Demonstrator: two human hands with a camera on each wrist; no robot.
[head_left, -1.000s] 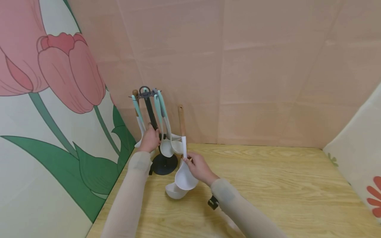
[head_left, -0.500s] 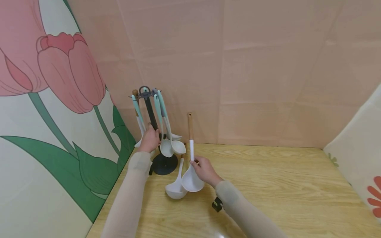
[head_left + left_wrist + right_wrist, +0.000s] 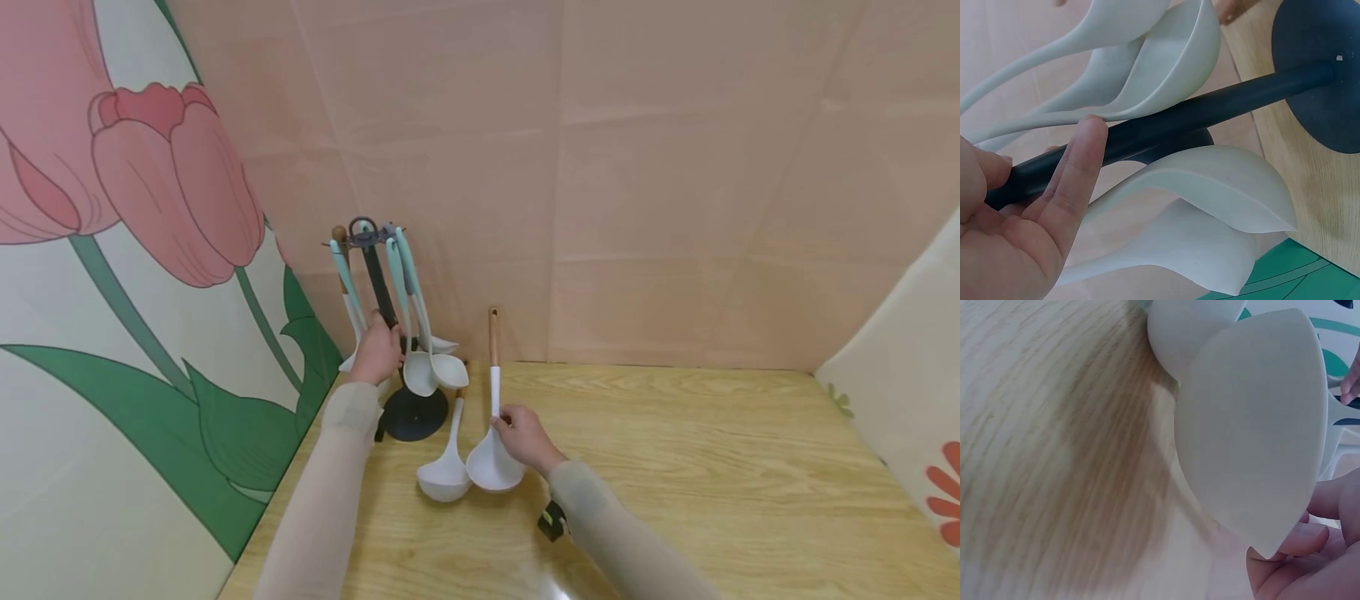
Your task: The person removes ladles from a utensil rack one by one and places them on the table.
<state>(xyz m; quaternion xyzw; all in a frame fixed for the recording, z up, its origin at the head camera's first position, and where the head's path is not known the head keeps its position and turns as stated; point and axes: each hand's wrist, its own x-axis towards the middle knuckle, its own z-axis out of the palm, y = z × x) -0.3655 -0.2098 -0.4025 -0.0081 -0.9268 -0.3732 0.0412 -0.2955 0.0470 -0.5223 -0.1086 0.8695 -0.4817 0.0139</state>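
Observation:
My left hand (image 3: 377,350) grips the black pole (image 3: 1229,100) of an upright utensil stand, with the thumb and fingers around it in the left wrist view. White spoon-like utensils with mint handles (image 3: 394,265) hang from the stand's top, on both sides of the pole. To the right, my right hand (image 3: 528,439) holds a white soup ladle (image 3: 491,467) at the neck just above its bowl. Its wooden-ended handle (image 3: 493,335) points up and away. A second white ladle (image 3: 444,480) lies on the table left of it, the two bowls side by side.
The stand's round black base (image 3: 415,415) sits on the wood-grain table (image 3: 712,467) near the left edge. Behind rises a pinkish cloth backdrop (image 3: 675,208). A tulip-printed panel (image 3: 172,350) borders the left, and a pale flowered panel (image 3: 915,367) the right.
My right hand has moved the held ladle right and slightly toward me, away from the stand, uncovering the second ladle's neck. My left hand has stayed on the pole.

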